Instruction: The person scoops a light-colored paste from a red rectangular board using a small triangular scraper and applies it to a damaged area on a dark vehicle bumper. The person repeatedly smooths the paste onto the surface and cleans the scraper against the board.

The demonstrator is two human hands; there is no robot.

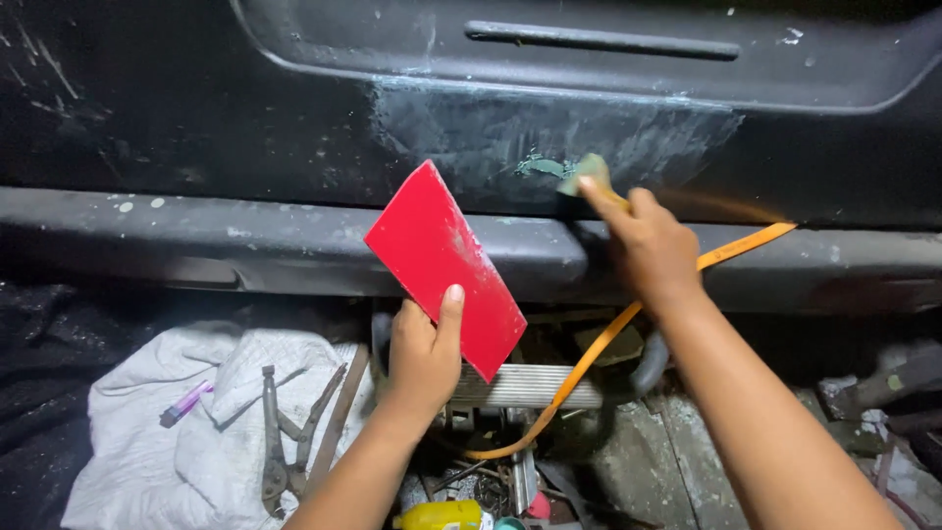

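Note:
My left hand [424, 351] holds a flat red plastic card [444, 265] by its lower edge, tilted up in front of a dark car door panel [196, 118]. My right hand [643, 240] grips a small putty spreader [587, 177] and presses its greenish tip against the panel, beside a smear of green filler [535, 165] on a sanded grey patch [549, 132].
An orange strap [628, 319] runs from the right down under my arms. A white cloth [186, 432] at lower left carries pliers [277, 442] and a small purple pen-like item [184, 403]. A ribbed metal pedal [525, 386] and a yellow bottle [442, 514] lie below.

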